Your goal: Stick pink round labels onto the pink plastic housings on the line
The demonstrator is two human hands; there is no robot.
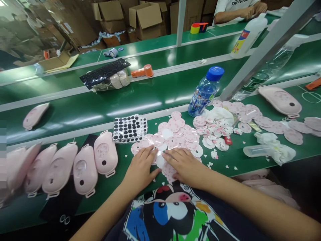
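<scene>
Head: left hand [141, 167], right hand [183, 165] on pink discs [175, 134]

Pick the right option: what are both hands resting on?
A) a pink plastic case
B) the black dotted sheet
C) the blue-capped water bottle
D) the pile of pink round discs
D: the left hand and the right hand both lie flat on the pile of pink round discs.
</scene>
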